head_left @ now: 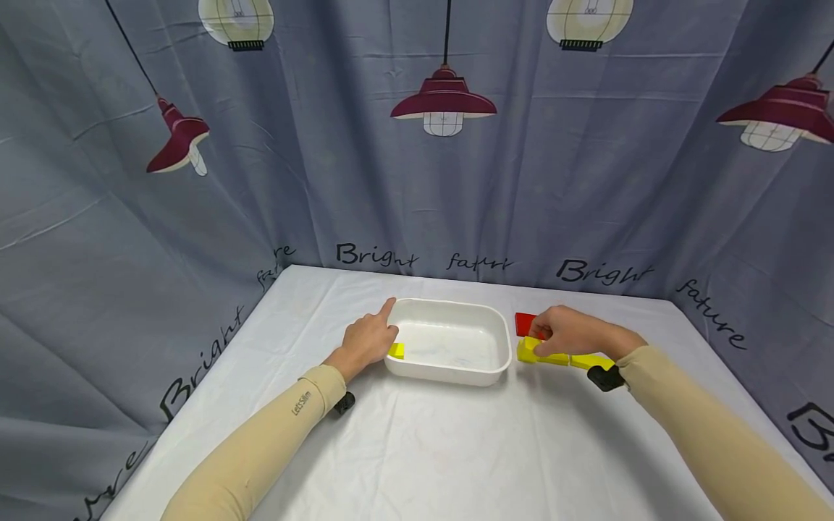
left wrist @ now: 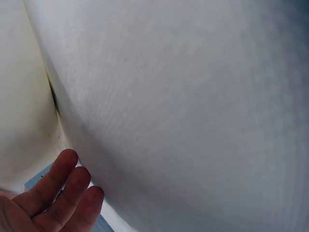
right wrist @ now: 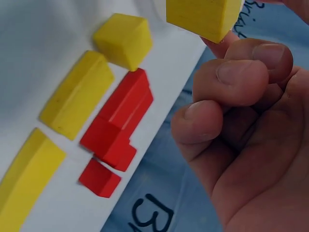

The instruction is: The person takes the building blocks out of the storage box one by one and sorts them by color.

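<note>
A white tub stands on the table, with a small yellow block inside its left end. My left hand holds the tub's left side, index finger extended along the rim and thumb over it. Three of its fingers show beside the outer wall in the left wrist view. To the tub's right, my right hand pinches a yellow block. Another yellow block and two long yellow blocks lie below that hand, beside several red blocks.
White cloth covers the table. A grey-blue curtain printed with lamps and lettering hangs behind and along both sides. Dark wrist devices sit under both cuffs.
</note>
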Demonstrator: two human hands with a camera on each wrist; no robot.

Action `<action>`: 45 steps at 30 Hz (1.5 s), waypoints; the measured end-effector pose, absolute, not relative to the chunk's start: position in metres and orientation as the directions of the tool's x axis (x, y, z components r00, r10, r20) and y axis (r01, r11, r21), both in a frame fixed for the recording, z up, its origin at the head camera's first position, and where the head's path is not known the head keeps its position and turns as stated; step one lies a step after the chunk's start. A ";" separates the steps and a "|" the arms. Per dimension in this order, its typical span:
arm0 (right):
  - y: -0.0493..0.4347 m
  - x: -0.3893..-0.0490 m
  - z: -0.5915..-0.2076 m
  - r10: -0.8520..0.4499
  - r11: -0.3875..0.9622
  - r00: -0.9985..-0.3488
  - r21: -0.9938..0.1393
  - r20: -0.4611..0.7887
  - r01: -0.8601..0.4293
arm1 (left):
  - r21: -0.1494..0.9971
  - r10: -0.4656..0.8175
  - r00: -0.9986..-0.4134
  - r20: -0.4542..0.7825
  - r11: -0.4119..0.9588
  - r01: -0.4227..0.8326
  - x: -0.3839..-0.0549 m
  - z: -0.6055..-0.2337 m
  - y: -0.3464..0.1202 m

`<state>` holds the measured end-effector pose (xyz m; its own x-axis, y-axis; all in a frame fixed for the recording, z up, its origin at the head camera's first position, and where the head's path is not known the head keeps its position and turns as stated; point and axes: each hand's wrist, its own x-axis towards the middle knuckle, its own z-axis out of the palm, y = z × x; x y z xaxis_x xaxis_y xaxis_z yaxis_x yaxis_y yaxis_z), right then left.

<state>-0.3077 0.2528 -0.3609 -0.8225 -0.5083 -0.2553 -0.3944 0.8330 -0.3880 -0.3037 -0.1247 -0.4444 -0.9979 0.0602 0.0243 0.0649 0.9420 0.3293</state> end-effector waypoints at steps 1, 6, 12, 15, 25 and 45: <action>0.254 -0.308 -0.363 -0.503 0.836 -0.826 -0.387 -0.254 -0.389 | 0.330 0.060 -0.998 0.024 0.942 0.065 -0.304 -0.444 -0.125; 0.259 -0.308 -0.376 -0.497 0.838 -0.831 -0.386 -0.248 -0.385 | 0.335 0.058 -0.998 0.027 0.940 0.064 -0.304 -0.445 -0.125; 0.264 -0.309 -0.393 -0.456 0.859 -0.847 -0.386 -0.275 -0.337 | 0.330 0.059 -0.998 0.035 0.941 0.067 -0.304 -0.446 -0.125; 0.265 -0.309 -0.400 -0.428 0.867 -0.856 -0.399 -0.289 -0.299 | 0.333 0.059 -0.998 0.035 0.941 0.068 -0.304 -0.446 -0.125; 0.264 -0.308 -0.413 -0.435 0.859 -0.859 -0.409 -0.268 -0.308 | 0.338 0.056 -0.998 0.032 0.939 0.064 -0.304 -0.447 -0.126; 0.264 -0.306 -0.411 -0.403 0.869 -0.876 -0.413 -0.266 -0.274 | 0.350 0.062 -0.997 0.041 0.934 0.073 -0.304 -0.445 -0.126</action>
<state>-0.3065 0.2635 -0.4113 -0.8756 -0.4031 -0.2661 -0.2745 0.8686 -0.4126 -0.3037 -0.1259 -0.4447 -0.9972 0.0621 0.0409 0.0725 0.9341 0.3496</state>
